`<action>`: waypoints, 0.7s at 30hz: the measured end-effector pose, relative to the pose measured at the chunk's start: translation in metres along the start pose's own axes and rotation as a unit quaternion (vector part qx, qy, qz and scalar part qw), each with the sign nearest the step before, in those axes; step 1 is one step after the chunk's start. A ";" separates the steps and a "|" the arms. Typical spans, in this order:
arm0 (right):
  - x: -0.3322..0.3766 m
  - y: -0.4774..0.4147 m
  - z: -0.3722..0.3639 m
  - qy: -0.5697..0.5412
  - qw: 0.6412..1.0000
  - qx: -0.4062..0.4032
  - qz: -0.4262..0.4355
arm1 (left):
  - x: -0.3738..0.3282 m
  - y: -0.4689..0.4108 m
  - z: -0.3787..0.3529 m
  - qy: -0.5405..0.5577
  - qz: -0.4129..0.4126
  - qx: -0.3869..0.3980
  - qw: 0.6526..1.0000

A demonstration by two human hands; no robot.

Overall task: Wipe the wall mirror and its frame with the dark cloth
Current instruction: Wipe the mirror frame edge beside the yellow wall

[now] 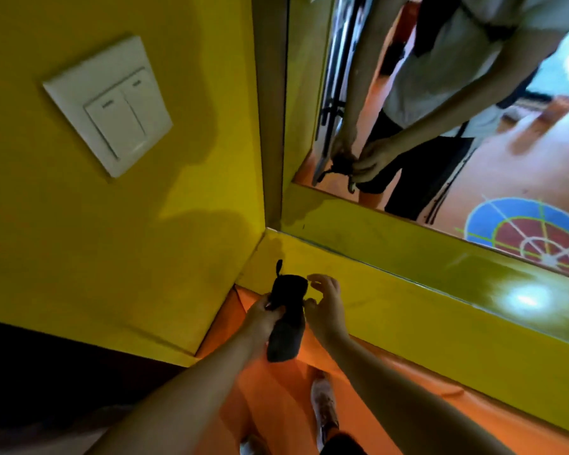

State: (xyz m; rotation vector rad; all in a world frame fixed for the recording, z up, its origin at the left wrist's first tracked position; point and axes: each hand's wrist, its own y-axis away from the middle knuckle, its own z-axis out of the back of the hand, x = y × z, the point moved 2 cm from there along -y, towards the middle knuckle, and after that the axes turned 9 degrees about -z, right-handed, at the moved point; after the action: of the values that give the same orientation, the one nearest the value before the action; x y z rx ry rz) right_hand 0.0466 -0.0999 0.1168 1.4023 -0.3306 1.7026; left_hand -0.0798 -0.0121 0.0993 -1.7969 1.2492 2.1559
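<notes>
The dark cloth (286, 318) hangs folded in front of the yellow wall below the mirror's lower left corner. My left hand (263, 315) grips its left edge with curled fingers. My right hand (326, 303) hovers just to the right of the cloth, fingers loosely spread, and I cannot tell whether the fingertips touch it. The wall mirror (440, 126) fills the upper right and reflects a person's arms and both hands with the cloth. Its frame (271, 110) runs up the left side and a glossy yellow ledge (391, 244) lies along the bottom.
A white double light switch (112, 105) sits on the yellow wall at the left. Orange padding (270, 405) covers the floor and lower wall below my arms. My shoe (324, 408) stands on it. A dark area lies at the lower left.
</notes>
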 end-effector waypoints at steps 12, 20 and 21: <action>0.059 -0.024 0.103 0.166 0.969 0.175 0.049 | -0.101 0.021 -0.067 -0.232 -0.210 0.164 0.936; 0.074 -0.033 0.147 0.363 0.916 0.135 0.109 | -0.117 0.019 -0.094 -0.370 -0.296 0.072 0.878; 0.073 -0.033 0.150 0.407 0.897 0.116 0.129 | -0.117 0.020 -0.096 -0.383 -0.301 0.072 0.870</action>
State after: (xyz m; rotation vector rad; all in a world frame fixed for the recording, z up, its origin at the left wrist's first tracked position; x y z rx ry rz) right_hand 0.1718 -0.1493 0.2201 0.6960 0.1768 2.4396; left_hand 0.0229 -0.0343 0.2107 -0.8944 0.5334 1.9750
